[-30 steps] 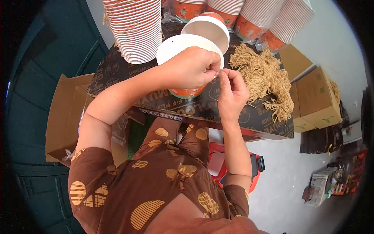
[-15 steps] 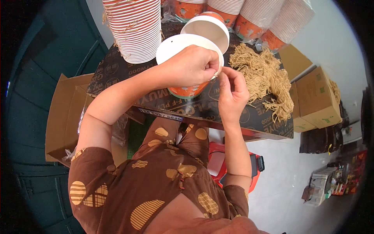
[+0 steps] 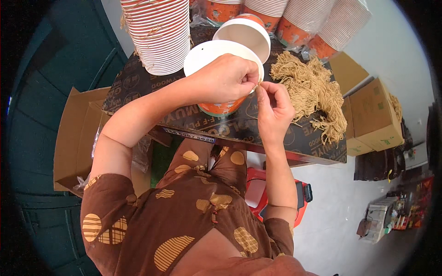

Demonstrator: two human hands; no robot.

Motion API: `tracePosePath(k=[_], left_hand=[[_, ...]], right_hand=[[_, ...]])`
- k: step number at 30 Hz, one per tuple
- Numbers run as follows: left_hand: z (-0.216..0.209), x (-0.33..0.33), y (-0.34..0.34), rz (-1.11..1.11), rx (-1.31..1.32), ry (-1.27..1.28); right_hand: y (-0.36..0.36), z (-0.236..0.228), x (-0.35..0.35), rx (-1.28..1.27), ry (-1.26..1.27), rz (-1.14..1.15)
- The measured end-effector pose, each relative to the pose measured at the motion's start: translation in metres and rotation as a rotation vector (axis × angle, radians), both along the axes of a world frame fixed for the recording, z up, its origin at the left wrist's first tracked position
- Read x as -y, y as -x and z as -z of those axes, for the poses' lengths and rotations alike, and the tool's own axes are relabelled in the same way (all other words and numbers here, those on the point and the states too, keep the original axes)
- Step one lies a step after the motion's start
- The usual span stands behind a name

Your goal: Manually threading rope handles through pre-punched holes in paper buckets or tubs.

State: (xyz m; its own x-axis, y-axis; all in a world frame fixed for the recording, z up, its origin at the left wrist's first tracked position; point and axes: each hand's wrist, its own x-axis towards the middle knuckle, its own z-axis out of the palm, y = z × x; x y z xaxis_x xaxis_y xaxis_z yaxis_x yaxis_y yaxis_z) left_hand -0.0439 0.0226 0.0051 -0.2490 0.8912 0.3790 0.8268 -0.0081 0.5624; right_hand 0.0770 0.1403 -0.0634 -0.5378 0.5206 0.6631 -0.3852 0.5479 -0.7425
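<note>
A paper bucket (image 3: 199, 60), white inside and orange outside, stands on the dark printed tabletop near its front edge. One small dark hole shows in its wall, at the far left below the rim. My left hand (image 3: 229, 79) reaches across the bucket's mouth, its thumb and fingers pinched at the right side of the rim on a bit of tan cord. Against them, the fingertips of my right hand (image 3: 277, 105) pinch the same cord just outside the rim. The fingers mostly hide the cord there. A heap of loose tan cord (image 3: 307, 87) lies to the right.
Behind the bucket, another white-lined bucket (image 3: 248, 40) lies tilted. A tall nested bucket stack (image 3: 161, 41) rises at left, with more plastic-wrapped stacks (image 3: 306, 18) along the back. Cardboard boxes (image 3: 375, 117) stand right of the table (image 3: 184, 117); an open carton (image 3: 76, 138) is at left.
My right fingertips have shifted slightly left, closer against the left fingers at the rim. Bucket and cord heap look nearly unchanged.
</note>
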Motion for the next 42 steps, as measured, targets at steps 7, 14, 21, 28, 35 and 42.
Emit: tracePosePath(k=[7, 14, 21, 28, 35, 42], left_hand=[[0.000, 0.000, 0.000, 0.011, 0.027, -0.017], [0.000, 0.001, 0.000, 0.000, 0.049, -0.035], [0.000, 0.000, -0.001, 0.000, 0.078, -0.028], [0.002, -0.001, 0.000, -0.022, -0.022, -0.045], [0.006, 0.000, -0.002, -0.019, -0.096, -0.085], [0.004, 0.008, -0.006, 0.095, -0.211, -0.152]], right_hand=[[0.000, -0.007, 0.001, 0.035, -0.060, 0.022], [-0.005, -0.012, 0.004, 0.051, -0.238, 0.082], [-0.002, -0.009, 0.003, 0.071, -0.101, 0.015], [-0.002, -0.002, -0.002, 0.104, 0.079, -0.119], [-0.007, -0.008, -0.002, 0.160, 0.412, -0.415], [-0.008, -0.007, -0.005, 0.156, 0.559, -0.495]])
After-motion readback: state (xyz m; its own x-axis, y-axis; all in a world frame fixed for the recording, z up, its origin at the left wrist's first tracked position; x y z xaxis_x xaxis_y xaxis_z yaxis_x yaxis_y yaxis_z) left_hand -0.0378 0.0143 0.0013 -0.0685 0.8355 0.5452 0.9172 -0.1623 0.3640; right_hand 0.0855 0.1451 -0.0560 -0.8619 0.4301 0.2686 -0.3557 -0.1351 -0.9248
